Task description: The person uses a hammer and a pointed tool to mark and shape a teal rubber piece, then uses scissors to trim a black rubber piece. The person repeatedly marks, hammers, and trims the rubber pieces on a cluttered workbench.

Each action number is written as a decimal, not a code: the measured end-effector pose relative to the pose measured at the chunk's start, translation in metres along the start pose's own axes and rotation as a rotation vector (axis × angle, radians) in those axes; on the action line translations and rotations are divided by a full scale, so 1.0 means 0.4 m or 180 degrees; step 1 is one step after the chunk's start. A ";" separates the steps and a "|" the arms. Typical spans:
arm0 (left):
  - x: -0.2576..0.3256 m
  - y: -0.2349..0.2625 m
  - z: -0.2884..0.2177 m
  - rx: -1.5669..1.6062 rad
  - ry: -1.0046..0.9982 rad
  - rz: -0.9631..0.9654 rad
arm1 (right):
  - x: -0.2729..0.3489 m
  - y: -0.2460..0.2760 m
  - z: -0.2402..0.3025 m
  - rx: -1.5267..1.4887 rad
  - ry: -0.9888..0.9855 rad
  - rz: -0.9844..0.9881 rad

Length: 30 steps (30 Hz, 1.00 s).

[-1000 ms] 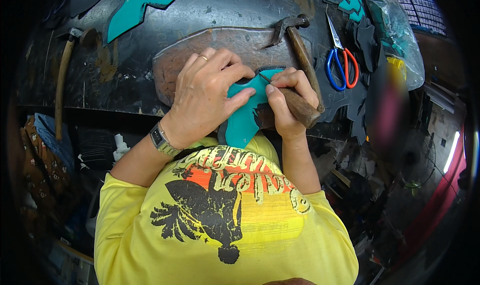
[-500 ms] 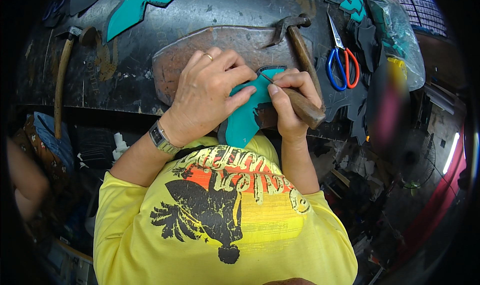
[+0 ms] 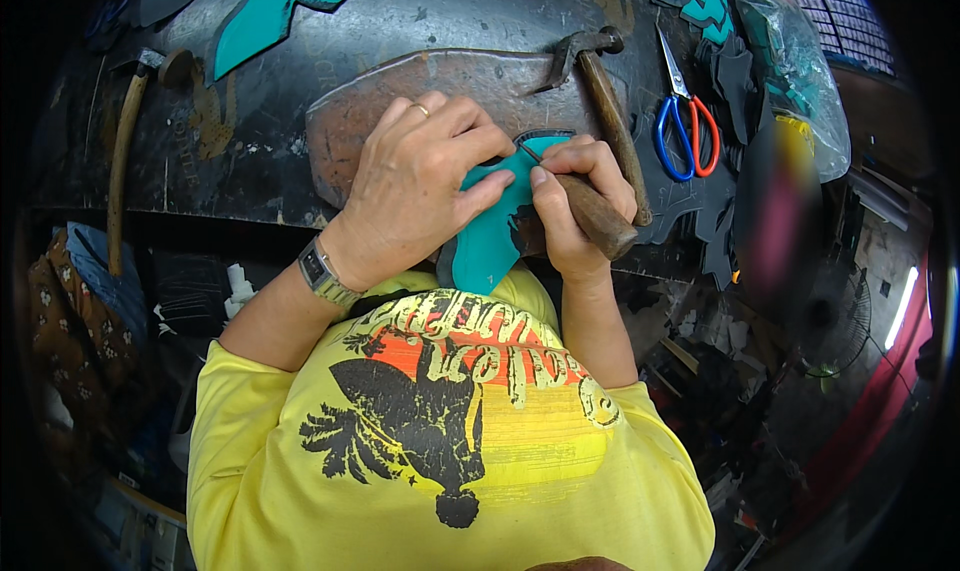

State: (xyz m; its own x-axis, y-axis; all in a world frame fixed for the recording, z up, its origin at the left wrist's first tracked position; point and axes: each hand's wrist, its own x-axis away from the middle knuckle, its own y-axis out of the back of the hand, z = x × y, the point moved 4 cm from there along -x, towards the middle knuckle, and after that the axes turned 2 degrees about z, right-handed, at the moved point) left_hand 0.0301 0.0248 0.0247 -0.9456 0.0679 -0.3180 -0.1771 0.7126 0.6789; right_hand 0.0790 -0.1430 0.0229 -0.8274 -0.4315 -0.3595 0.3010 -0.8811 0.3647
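Note:
A teal shaped piece with a dark edge [image 3: 483, 251] lies partly on a worn brown board [image 3: 352, 121] and hangs over the bench's front edge toward my lap. My left hand [image 3: 410, 176] is closed on its left side, thumb on the teal face and fingers curled at the dark upper edge. In my right hand [image 3: 572, 216] is an awl [image 3: 602, 221], its thick wooden handle in the palm. The awl's thin metal shaft points up and left to the piece's top edge, close to my left fingertips. Whether the tip pierces the material I cannot tell.
Just right of my right hand lies a hammer [image 3: 612, 121] on the board. Beyond are scissors [image 3: 690, 136] with blue and red handles, dark scraps [image 3: 732, 81] and a clear plastic bag [image 3: 800, 81]. Another hammer [image 3: 127, 151] overhangs the bench at left. A larger teal piece [image 3: 270, 21] lies farther back.
My right hand and the awl have shifted slightly left, the handle tilting a little. My left hand stays nearly in place. Another person's arm at the left edge has gone from view.

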 end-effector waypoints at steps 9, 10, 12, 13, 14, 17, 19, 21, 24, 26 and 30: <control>0.004 0.012 -0.006 0.0145 0.0611 0.0428 | 0.000 -0.010 0.006 0.0226 0.0025 0.0021; 0.004 0.013 -0.006 0.0145 0.0651 0.0506 | 0.001 -0.010 0.006 0.0235 0.0027 0.0020; 0.003 0.016 -0.008 0.0167 0.0686 0.0560 | 0.002 -0.009 0.005 0.0262 -0.0034 0.0074; 0.001 0.016 -0.011 0.0193 0.0682 0.0533 | 0.003 -0.009 0.004 0.0281 -0.0097 0.0132; 0.000 0.017 -0.013 0.0220 0.0678 0.0508 | 0.005 -0.008 0.004 0.0301 -0.0161 0.0189; 0.006 0.028 -0.028 0.0070 0.0759 0.0484 | 0.005 -0.005 0.006 0.0264 -0.0201 0.0214; 0.015 0.047 -0.027 0.0142 0.0916 0.0619 | 0.004 -0.002 0.007 0.0294 -0.0222 0.0213; 0.020 0.062 -0.020 0.0234 0.1129 0.0744 | 0.000 0.000 0.007 0.0307 -0.0209 0.0144; 0.028 0.070 -0.010 0.0367 0.1458 0.0940 | -0.006 0.002 0.005 0.0263 -0.0133 0.0006; 0.034 0.062 -0.003 0.0338 0.1609 0.1236 | -0.007 0.002 0.002 0.0256 -0.0140 0.0006; 0.007 0.044 -0.015 0.0174 0.0806 0.0550 | -0.007 0.007 0.001 0.0309 0.0018 0.0025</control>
State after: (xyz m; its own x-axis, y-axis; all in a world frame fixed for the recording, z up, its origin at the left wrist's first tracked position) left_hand 0.0226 0.0336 0.0397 -0.9996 0.0202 -0.0213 0.0007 0.7426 0.6697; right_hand 0.0819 -0.1440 0.0253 -0.8224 -0.4397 -0.3609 0.2599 -0.8548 0.4491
